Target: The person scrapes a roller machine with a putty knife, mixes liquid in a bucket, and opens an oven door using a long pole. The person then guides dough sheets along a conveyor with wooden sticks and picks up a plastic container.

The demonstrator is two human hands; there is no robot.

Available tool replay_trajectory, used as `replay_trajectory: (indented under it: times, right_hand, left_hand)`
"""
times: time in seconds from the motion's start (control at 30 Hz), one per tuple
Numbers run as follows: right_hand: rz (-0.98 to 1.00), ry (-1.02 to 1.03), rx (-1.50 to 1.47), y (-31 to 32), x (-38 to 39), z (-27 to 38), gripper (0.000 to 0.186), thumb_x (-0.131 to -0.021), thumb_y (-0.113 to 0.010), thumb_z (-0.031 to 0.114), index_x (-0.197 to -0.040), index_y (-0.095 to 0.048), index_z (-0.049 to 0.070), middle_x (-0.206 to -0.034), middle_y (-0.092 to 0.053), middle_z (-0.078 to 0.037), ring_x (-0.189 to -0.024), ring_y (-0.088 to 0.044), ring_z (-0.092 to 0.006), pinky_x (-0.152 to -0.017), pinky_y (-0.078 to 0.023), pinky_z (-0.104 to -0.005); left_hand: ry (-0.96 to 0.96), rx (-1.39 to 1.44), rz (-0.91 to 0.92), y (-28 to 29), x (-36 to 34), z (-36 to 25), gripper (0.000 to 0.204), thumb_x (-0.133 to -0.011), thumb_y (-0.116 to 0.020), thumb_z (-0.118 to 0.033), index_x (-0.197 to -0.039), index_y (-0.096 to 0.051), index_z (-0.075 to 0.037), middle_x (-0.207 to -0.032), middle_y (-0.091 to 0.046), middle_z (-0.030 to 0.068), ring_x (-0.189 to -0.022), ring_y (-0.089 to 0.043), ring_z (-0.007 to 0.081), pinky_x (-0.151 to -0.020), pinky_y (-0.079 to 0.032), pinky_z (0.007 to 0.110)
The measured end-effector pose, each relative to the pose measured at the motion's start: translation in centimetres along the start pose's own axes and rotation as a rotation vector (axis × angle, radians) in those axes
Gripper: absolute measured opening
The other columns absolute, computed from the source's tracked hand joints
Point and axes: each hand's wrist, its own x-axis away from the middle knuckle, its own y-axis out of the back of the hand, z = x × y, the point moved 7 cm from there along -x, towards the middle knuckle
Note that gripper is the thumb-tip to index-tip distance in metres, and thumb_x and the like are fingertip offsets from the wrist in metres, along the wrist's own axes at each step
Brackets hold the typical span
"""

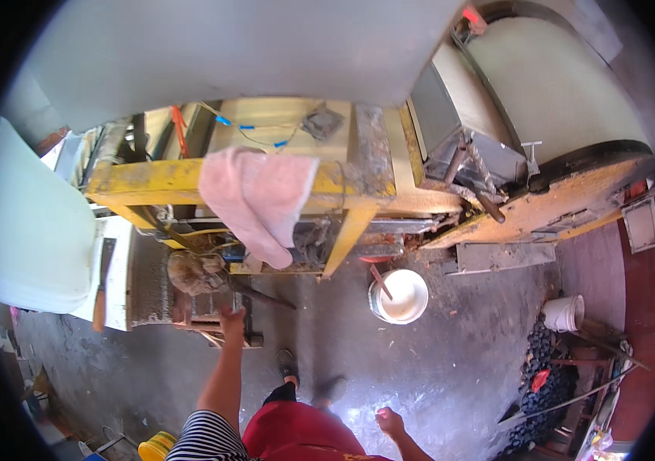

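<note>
My left hand (231, 320) reaches forward with its fingers apart and nothing seen in it. Just beyond it are a low wooden stand (254, 339) and a dark stick (267, 298). Left of the stick lies a brown, crumpled bundle (193, 273); I cannot tell what it is. My right hand (391, 422) hangs low in front of me, its fingers curled. A small pinkish-red spot shows at its fingertips, too small to name. A pink cloth (258, 192) drapes over a yellow metal frame (166, 181) ahead.
On the floor ahead right stands a white bucket (418, 294) with a brown stick (381, 283) inside. Black lumps (531, 392) are heaped at the right, below a tipped white pail (562, 313). A wooden-handled tool (100, 307) leans at the left, beside a large pale container (35, 223).
</note>
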Motion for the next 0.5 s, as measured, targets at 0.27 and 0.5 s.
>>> replay_trajectory:
  times: [0.27, 0.5]
  right_hand:
    - [-0.047, 0.121, 0.174, 2.8, 0.2, 2.3, 0.032, -0.081, -0.055, 0.036, -0.095, -0.058, 0.008, -0.087, -0.065, -0.012, -0.084, -0.063, -0.0287, -0.074, -0.049, -0.0374]
    - [-0.119, -0.024, 0.034, 7.3, 0.6, 7.6, 0.029, -0.081, -0.055, 0.035, -0.097, -0.059, 0.011, -0.088, -0.065, -0.012, -0.084, -0.063, -0.0295, -0.074, -0.049, -0.0385]
  left_hand:
    - [-0.864, -0.017, -0.114, 5.4, 14.6, -26.7, 0.040, -0.076, -0.058, -0.002, -0.115, -0.051, -0.003, -0.102, -0.056, 0.0122, -0.091, -0.056, 0.0227, -0.076, -0.046, 0.031]
    - [-0.964, 0.235, -0.245, 13.8, 16.2, -39.8, 0.041, -0.081, -0.051, 0.002, -0.122, -0.045, -0.001, -0.113, -0.053, 0.0110, -0.098, -0.052, 0.0196, -0.080, -0.044, 0.029]
